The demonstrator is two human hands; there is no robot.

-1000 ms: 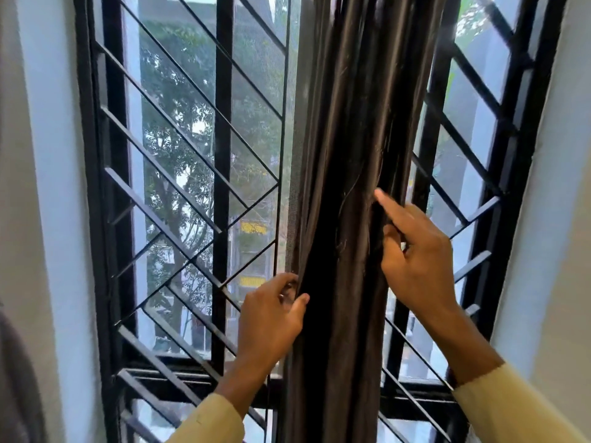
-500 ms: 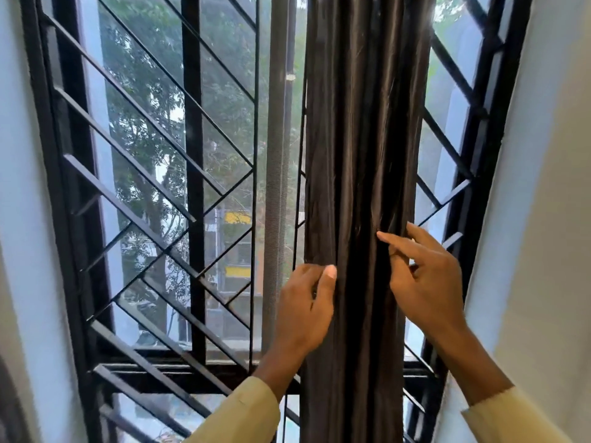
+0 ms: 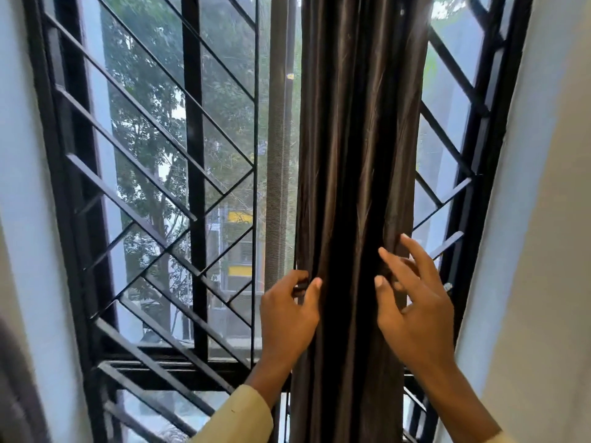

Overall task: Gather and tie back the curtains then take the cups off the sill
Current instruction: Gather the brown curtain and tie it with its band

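Observation:
A dark brown satin curtain (image 3: 358, 155) hangs bunched into a narrow column of folds in front of the window, right of centre. My left hand (image 3: 289, 314) pinches the curtain's left edge between thumb and fingers at about waist height of the bundle. My right hand (image 3: 412, 302) is at the bundle's right side, fingers spread and lightly curled, its fingertips touching the folds. No cups and no sill show in this view.
A black metal grille (image 3: 192, 174) with diagonal bars covers the window behind the curtain. A grey mesh strip (image 3: 278, 155) hangs just left of the curtain. Pale walls (image 3: 543, 219) flank the window on both sides. Trees and a building lie outside.
The curtain has been drawn into a tighter column. My left hand moved right to the bundle's left edge; my right hand dropped lower and spread its fingers against the right folds.

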